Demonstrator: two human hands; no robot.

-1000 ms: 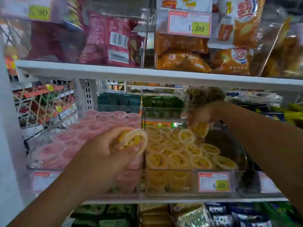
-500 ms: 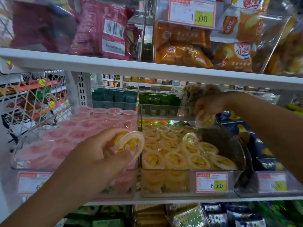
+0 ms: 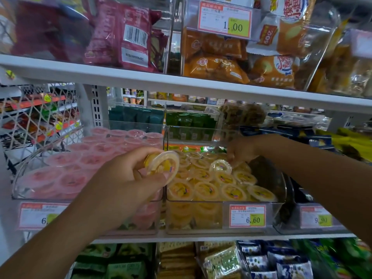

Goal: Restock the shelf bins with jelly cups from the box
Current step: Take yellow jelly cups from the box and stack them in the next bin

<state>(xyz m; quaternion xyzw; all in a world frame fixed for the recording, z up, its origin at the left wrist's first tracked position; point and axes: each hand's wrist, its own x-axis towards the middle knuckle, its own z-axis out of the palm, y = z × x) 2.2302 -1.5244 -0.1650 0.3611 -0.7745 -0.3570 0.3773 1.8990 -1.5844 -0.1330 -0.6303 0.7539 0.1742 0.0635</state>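
Red snack packets (image 3: 120, 35) and orange packets (image 3: 215, 65) crowd the upper shelf (image 3: 141, 78) beneath a price tag (image 3: 225, 22) reading 1.00; dark green sachets (image 3: 189, 119) stand behind, cracker packs (image 3: 221, 262) lie below.

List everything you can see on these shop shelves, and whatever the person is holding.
yellow jelly cups: many, yellow, middle clear bin
pink jelly cups: many, pink, left clear bin
held jelly cup: one, yellow, in front of the divide between the two bins
price tags: four, red-bordered with yellow-green patches, bin fronts
red packet: one, red, top shelf left
orange packets: several, orange, top shelf middle
green packets: several, green, behind the bins
cracker packs: several, pale, bottom shelf
left hand: fingers grip the held jelly cup
right hand: fingers point down over the yellow jelly cups
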